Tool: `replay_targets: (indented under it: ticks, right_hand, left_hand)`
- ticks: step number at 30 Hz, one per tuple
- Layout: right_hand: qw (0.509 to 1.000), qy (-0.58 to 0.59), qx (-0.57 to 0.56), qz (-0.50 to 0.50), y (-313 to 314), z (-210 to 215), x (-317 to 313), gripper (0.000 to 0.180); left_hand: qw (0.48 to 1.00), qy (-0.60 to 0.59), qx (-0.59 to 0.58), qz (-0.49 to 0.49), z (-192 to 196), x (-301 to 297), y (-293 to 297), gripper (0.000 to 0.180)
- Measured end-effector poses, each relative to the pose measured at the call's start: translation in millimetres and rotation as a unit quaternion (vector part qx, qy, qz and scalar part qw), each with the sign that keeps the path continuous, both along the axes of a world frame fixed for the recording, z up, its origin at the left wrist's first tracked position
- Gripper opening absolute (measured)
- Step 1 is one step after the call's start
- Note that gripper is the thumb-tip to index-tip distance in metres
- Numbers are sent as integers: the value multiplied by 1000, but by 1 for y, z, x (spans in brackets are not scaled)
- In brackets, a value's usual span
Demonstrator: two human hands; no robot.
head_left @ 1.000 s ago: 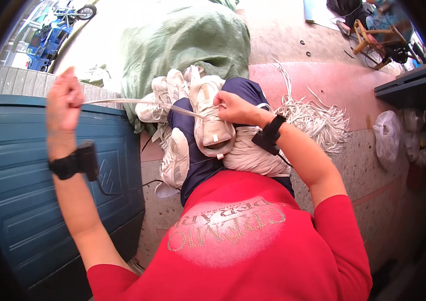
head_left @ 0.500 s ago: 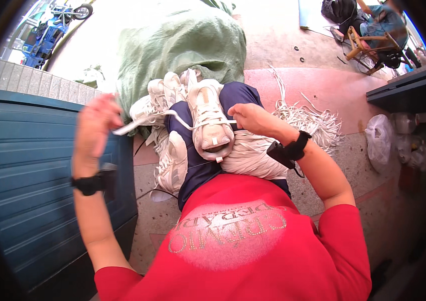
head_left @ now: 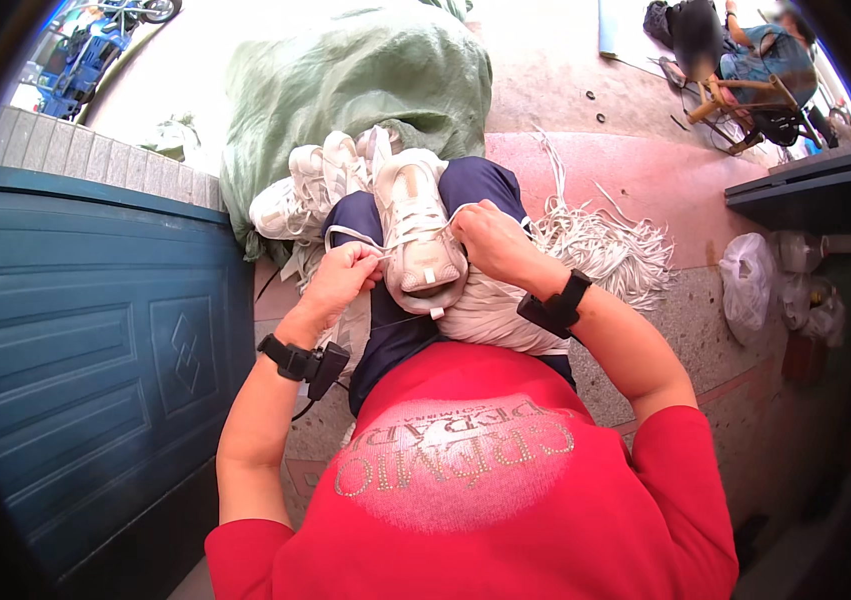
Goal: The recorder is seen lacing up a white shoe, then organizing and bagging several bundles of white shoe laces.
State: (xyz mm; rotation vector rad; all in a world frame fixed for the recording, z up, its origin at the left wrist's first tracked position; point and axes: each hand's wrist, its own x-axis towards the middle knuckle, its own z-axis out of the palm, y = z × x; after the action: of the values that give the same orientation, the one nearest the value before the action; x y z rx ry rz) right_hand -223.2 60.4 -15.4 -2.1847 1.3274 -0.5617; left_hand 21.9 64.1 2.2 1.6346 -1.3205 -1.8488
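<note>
A cream-white sneaker (head_left: 413, 215) lies between my knees, its heel opening toward me and a flat white shoelace (head_left: 351, 234) threaded through its upper eyelets. At the shoe's left side my left hand (head_left: 343, 278) is closed in a pinch on the lace, part of which loops over my left knee. Across from it, my right hand (head_left: 495, 243) has its fingers closed at the shoe's right edge, with a bit of lace showing at the fingertips. A bundle of pale laces (head_left: 490, 312) rests on my lap under my right wrist.
More white sneakers (head_left: 290, 205) are piled beyond my left knee, against a large green sack (head_left: 360, 85). Loose laces (head_left: 610, 250) lie heaped on the floor at right. Blue panelling (head_left: 95, 330) stands close on my left. A plastic bag (head_left: 747, 285) hangs at right; a person (head_left: 770, 65) sits far right.
My left hand has come from far left, where it drew the lace out, in to the shoe's left side. My right hand has turned and its fingers have closed by the shoe.
</note>
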Motion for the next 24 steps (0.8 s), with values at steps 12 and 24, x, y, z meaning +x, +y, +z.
replay_targets:
  ticks: [12, 24]
  right_hand:
    - [995, 50, -84, -35, 1, -5, 12, 9]
    - [993, 41, -7, -114, 1, 2, 9, 16]
  left_hand:
    - [975, -110, -185, 62, -7, -10, 3, 11]
    - [944, -168, -283, -32, -7, -15, -3, 14]
